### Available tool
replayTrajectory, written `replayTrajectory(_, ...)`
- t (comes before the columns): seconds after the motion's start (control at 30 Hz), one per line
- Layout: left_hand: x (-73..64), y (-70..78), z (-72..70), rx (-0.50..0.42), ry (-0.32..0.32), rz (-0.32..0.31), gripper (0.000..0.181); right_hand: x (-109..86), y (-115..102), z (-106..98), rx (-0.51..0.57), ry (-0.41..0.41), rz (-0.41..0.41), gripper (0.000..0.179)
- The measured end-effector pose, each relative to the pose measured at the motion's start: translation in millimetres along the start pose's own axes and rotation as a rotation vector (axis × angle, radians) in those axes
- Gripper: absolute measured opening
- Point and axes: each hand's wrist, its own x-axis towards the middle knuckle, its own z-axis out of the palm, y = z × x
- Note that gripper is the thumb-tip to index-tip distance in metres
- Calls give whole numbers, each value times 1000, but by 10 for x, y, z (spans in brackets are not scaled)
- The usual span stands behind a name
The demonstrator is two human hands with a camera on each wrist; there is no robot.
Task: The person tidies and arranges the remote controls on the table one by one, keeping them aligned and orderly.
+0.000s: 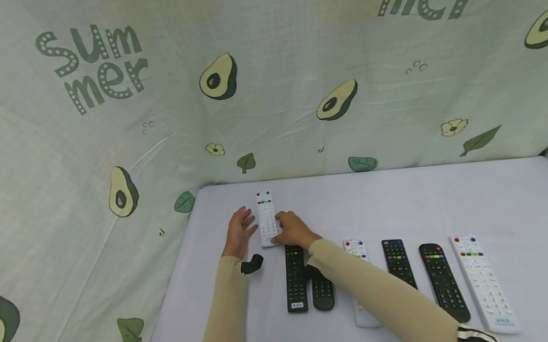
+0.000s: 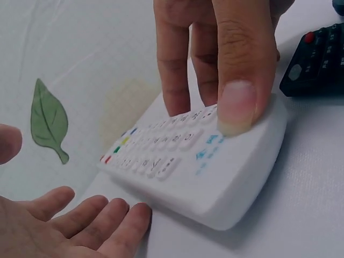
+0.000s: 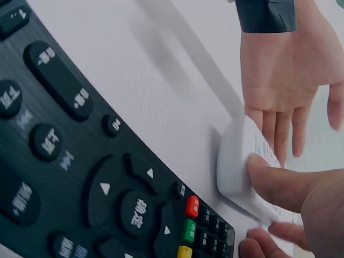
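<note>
A white remote control (image 1: 266, 213) with coloured buttons lies lengthwise toward the back left of the white table. My right hand (image 1: 295, 230) holds it at its right side; in the left wrist view the thumb (image 2: 239, 105) rests on the button face at the near end, and the other fingers reach down its far side. My left hand (image 1: 238, 234) is on the remote's left, palm turned toward it and fingers extended. In the left wrist view its fingertips (image 2: 141, 212) come close to the remote's edge; whether they touch it is unclear.
Just nearer than the white remote lie a long black remote (image 1: 296, 285) and a shorter black one (image 1: 323, 295). Farther right, partly behind my right sleeve, are a white remote (image 1: 355, 248), two black ones (image 1: 395, 256) (image 1: 444, 281) and a large white remote (image 1: 487, 287).
</note>
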Motion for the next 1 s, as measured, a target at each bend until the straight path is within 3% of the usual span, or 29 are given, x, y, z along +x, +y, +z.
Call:
replayTrajectory(0.23,28,17,0,30,1,-30,62,62,18,11,39,-58,-39,73)
replayTrajectory(0.57,4,27,-72,48,30,-10,61,68,-26,-23,40,-89,-86,69)
replayTrajectory(0.87,26,56,-113,172,71,-15,60,63,-23,3,60,-133,-164,76)
replayTrajectory(1.0,14,53,-137,155,77,-29,60,62,-11,11,52,-138,-188,77)
